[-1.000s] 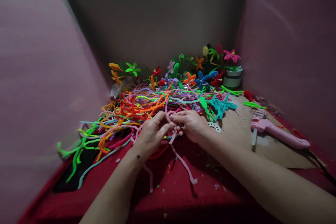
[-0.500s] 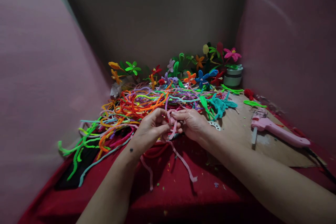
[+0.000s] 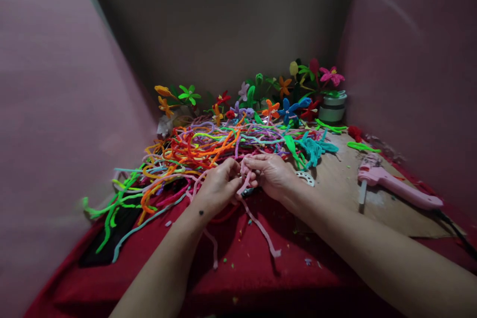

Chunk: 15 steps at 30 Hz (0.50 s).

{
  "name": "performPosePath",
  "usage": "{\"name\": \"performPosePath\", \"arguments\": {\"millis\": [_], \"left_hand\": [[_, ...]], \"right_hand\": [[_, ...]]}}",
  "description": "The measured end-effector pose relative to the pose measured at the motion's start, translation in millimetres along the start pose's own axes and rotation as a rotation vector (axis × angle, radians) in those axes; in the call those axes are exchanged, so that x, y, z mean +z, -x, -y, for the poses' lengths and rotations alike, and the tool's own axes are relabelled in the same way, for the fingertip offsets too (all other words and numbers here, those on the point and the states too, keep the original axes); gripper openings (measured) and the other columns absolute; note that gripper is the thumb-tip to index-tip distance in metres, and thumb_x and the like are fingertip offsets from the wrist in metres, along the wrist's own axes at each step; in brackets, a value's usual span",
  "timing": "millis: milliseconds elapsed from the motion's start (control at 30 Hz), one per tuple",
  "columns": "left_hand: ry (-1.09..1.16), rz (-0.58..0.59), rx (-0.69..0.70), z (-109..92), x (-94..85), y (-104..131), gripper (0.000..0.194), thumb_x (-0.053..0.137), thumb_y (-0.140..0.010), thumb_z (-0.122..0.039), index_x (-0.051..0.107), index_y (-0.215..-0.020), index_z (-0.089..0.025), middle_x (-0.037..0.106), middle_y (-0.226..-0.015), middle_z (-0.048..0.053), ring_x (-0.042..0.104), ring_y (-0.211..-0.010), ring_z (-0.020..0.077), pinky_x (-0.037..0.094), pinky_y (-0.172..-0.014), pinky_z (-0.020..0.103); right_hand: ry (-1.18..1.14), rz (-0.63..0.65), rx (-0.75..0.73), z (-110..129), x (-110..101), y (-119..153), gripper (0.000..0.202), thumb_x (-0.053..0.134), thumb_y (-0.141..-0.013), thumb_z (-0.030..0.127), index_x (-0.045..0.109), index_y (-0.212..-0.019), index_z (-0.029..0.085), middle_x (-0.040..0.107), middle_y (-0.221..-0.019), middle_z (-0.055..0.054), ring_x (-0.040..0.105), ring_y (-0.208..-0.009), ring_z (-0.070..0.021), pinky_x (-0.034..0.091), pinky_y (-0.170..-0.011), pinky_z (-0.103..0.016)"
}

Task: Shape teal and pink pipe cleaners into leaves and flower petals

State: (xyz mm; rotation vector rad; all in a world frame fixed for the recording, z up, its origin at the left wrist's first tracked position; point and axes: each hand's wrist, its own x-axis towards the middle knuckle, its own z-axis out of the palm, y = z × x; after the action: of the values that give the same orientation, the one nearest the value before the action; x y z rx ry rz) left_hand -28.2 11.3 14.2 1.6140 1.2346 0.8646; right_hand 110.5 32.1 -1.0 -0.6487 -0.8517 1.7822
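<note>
Between my two hands is a light pink pipe cleaner (image 3: pixel 244 185), bent into a small loop at the top with an end hanging below. My right hand (image 3: pixel 274 174) pinches it from the right, near the top of the loop. From the left, my left hand (image 3: pixel 221 182) has its fingers closed on the same pink piece; its fingertips are partly hidden. Another pink pipe cleaner (image 3: pixel 263 231) trails down onto the red cloth (image 3: pixel 257 278) below my hands. Just beyond my fingers lies a heap of many-coloured pipe cleaners (image 3: pixel 201 144).
A pink glue gun (image 3: pixel 398 186) lies on a cardboard sheet (image 3: pixel 335 198) at right, its cord running off. A white holed disc (image 3: pixel 305 178) sits by my right wrist. Pipe-cleaner flowers (image 3: pixel 286 111) and a pale pot (image 3: pixel 332 109) line the back. A dark flat object (image 3: pixel 108 241) is at left.
My left hand has shifted slightly right, closer to my right hand. The pink loop has become narrower between the fingers. The whole view has moved a little.
</note>
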Motion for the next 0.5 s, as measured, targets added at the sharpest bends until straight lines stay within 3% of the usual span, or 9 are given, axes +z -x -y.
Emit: {"name": "performPosePath", "arguments": {"millis": [167, 333, 500], "left_hand": [[-0.043, 0.118, -0.058, -9.8, -6.9, 1.6, 0.011, 0.058, -0.067, -0.023, 0.059, -0.075, -0.016, 0.055, -0.053, -0.003, 0.053, -0.040, 0.0099, 0.045, -0.036, 0.020], [-0.012, 0.137, -0.137, -16.7, -12.7, 3.4, 0.007, 0.058, -0.066, -0.021, 0.058, -0.068, -0.015, 0.054, -0.042, -0.002, 0.047, -0.032, 0.0091, 0.036, -0.030, 0.017], [0.310, 0.251, -0.125, -11.5, -13.7, 3.2, 0.019, 0.064, -0.067, -0.020, 0.059, -0.085, -0.014, 0.064, -0.066, 0.002, 0.057, -0.046, 0.0109, 0.045, -0.039, 0.020]], "right_hand": [[-0.021, -0.022, 0.020, 3.7, -1.1, -0.4, 0.011, 0.065, -0.067, 0.018, 0.060, -0.061, 0.010, 0.057, -0.048, -0.001, 0.045, -0.035, -0.0058, 0.037, -0.033, -0.016], [-0.002, -0.019, 0.012, 4.0, -0.2, -0.1, 0.010, 0.064, -0.066, 0.017, 0.059, -0.061, 0.010, 0.057, -0.049, -0.001, 0.046, -0.035, -0.0061, 0.037, -0.033, -0.017], [0.051, 0.012, -0.003, 2.8, -0.9, 0.2, 0.015, 0.069, -0.062, 0.022, 0.060, -0.061, 0.009, 0.057, -0.051, 0.000, 0.045, -0.037, -0.0053, 0.035, -0.034, -0.016]]}}
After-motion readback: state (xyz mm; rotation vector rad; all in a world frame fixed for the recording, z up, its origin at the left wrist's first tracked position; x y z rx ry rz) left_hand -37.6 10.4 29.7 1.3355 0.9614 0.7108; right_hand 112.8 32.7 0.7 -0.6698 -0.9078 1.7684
